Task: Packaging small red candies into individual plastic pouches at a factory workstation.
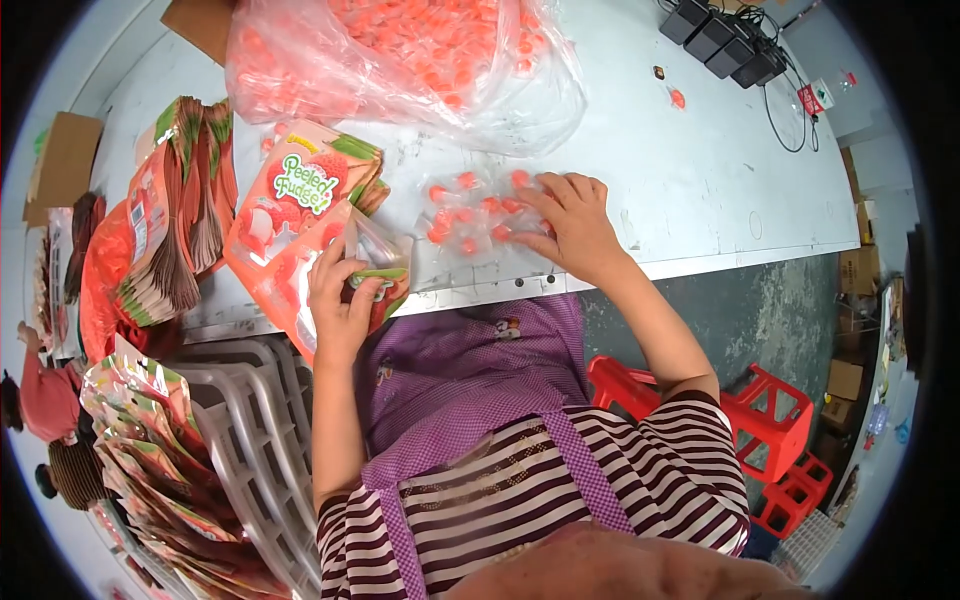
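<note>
My left hand (342, 295) is closed on the edge of a red and pink pouch (290, 285), whose mouth gapes toward the right near the table's front edge. Behind it lies a stack of matching flat pouches (300, 190) with fruit pictures. My right hand (580, 222) rests at the right side of a small spread of candies (465, 215), red pieces in clear wrappers. Its fingers and thumb are apart and touch the nearest candies. Whether a candy sits under the palm is hidden.
A large clear bag (420, 60) of wrapped candies lies at the back. Bundled pouches (175, 215) stand at the left, above grey plastic crates (235, 430) with filled-looking pouches (170, 470). Black power adapters (720, 45) sit back right; red stools (765, 420) stand below. Other people (50, 390) are far left.
</note>
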{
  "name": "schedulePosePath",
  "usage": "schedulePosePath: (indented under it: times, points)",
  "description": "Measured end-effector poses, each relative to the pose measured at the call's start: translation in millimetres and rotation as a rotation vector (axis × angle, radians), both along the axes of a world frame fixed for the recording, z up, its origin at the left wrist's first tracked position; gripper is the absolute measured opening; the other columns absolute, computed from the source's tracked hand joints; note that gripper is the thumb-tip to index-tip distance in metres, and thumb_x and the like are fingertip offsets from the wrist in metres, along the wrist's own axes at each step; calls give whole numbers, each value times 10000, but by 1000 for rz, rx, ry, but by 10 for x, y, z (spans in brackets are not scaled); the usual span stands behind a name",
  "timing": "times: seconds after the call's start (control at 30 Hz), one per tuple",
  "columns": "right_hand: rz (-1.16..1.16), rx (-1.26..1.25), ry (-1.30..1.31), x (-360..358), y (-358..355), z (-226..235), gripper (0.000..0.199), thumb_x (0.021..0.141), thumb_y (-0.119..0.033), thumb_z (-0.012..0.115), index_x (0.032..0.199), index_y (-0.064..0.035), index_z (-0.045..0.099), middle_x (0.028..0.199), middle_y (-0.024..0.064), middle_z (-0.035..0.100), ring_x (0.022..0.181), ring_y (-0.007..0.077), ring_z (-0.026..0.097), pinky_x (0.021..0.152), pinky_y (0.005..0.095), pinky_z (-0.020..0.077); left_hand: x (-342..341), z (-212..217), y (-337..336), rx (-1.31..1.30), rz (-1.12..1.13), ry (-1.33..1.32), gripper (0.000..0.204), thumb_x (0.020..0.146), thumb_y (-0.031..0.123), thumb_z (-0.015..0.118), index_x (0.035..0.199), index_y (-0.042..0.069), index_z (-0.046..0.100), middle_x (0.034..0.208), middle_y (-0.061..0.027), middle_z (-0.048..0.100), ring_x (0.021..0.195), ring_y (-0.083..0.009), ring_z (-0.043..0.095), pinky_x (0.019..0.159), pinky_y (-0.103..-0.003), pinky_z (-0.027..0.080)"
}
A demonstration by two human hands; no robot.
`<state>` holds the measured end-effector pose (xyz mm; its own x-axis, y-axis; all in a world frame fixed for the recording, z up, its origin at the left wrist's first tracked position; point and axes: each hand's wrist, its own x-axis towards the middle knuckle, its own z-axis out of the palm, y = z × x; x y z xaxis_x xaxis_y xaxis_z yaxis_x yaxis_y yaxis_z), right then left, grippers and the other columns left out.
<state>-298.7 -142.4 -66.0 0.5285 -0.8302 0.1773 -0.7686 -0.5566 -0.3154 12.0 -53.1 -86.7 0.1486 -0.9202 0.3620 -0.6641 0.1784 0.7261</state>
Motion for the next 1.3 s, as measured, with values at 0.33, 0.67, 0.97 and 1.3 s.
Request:
schedulePosePath:
  times: [0.33, 0.67, 0.97, 1.3]
  points:
    - [68, -4, 12, -25, -11, 172, 789, 591, -468, 742, 1278, -185, 475, 1430, 92, 291, 1333, 316, 203, 1047, 489, 165, -46, 18, 0, 33, 19, 43, 202, 688, 91, 727, 830, 36, 594, 1198, -181, 542, 1131, -321, 467, 965, -394, 339]
    - [190, -109, -27, -51, -120, 24, 526, 646, -444, 717, 1062, -153, 579, 1196, 70, 478, 1133, 264, 397, 942, 442, 274, -29, -34, 9, 46, 24, 92, 211, 693, 77, 724, 849, 39, 587, 1170, -166, 554, 1132, -308, 461, 974, -388, 335]
    - [83, -266, -168, -168, -51, -79, 249, 658, -183, 742, 843, -111, 593, 921, 47, 536, 816, 235, 513, 687, 334, 447, -67, 212, -23, -10, -51, -70, 196, 685, 61, 718, 824, 37, 581, 1240, -184, 511, 1200, -331, 415, 989, -403, 320]
    - [-340, 268, -984, 63, 1, 51, 129, 797, -86, 658, 881, -75, 561, 740, 0, 549, 681, 81, 522, 549, 224, 423, -171, 256, -54, 26, -128, -116, 152, 703, 99, 703, 810, 60, 602, 1273, -153, 505, 1241, -320, 381, 992, -409, 293]
